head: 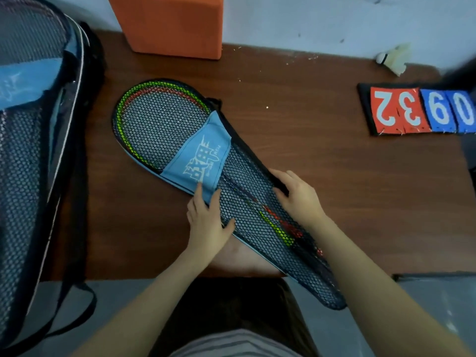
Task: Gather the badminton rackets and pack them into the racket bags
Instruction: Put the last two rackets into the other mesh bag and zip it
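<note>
A black mesh racket bag (154, 124) with a light blue band lies diagonally across the brown table (322, 163). Inside it lie two rackets (277, 225), one green-framed and one red-framed, heads at the far left, handles toward me. My left hand (206, 222) presses on the bag's near edge just below the blue band, fingers spread on the mesh. My right hand (296, 194) grips the bag's far edge along the black zip seam. A second, larger mesh racket bag (28, 161) lies at the far left, partly off the table.
An orange block (170, 24) stands at the table's back edge. A score flip board (417, 110) showing 2, 3, 9, 0 lies at the right. A white shuttlecock (394, 59) rests at the back right. The bag's handle end overhangs the table's front edge.
</note>
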The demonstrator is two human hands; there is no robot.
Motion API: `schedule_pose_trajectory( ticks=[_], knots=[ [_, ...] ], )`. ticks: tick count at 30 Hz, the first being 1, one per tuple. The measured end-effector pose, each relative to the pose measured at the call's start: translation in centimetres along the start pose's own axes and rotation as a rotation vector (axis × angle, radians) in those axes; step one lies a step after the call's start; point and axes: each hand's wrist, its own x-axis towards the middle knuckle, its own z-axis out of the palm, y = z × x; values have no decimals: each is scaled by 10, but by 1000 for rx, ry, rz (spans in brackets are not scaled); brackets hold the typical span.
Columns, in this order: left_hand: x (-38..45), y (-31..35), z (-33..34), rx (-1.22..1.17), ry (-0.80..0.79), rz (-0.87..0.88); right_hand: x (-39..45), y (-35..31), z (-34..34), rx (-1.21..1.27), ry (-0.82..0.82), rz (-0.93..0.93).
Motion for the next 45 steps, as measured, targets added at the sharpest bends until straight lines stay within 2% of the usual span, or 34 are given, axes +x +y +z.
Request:
schedule_pose_trajectory(
  ticks=[2, 8, 10, 15, 21, 25, 31, 37, 45],
  knots=[
    [1, -9, -3, -59, 45, 11, -6, -7, 0, 46, -40, 30],
    [-11, -15, -12, -148, 111, -180, -8, -20, 3, 82, -132, 65],
    [-17, -16, -11, -154, 91, -240, -9, -24, 5, 104, -131, 38],
    [-30, 3, -14, -293, 43, -235, -15, -31, 7, 125, -51, -45],
    [-45, 15, -30, -403, 296, -195, -32, -33, -8, 122, -79, -131],
    [-63, 25, -51, -483, 527, -187, -50, -51, -13, 223, 28, -220],
    [-92, 24, -107, -482, 767, -114, -63, -106, -18, 343, 150, -382],
    [-113, -2, -179, -455, 846, -95, -59, -178, -13, 368, 296, -500],
    [-93, -66, -244, -523, 913, -70, -26, -268, 0, 302, 361, -573]
  ],
)
